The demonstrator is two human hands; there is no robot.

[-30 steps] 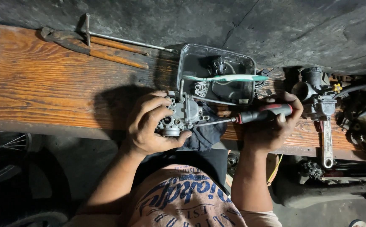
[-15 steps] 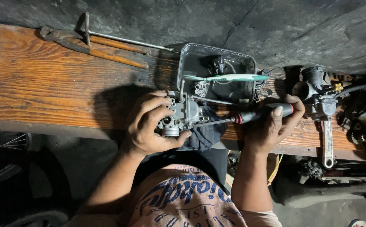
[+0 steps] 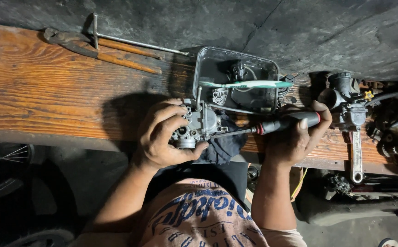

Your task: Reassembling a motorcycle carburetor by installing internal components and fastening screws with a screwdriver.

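Head view, worn wooden bench point(image 3: 48, 96), dark concrete wall point(image 3: 299, 27)

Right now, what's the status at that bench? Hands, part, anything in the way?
Left hand grips the carburetor. Right hand holds the screwdriver, tip at the carburetor. Dark cloth underneath. Tray just behind, not blocking.

Matt metal carburetor point(image 3: 200, 123), rough wood bench point(image 3: 48, 96)

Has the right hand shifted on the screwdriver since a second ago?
Yes. The right hand has slid along the screwdriver handle toward the carburetor, away from the second carburetor on the bench, exposing the handle's end.
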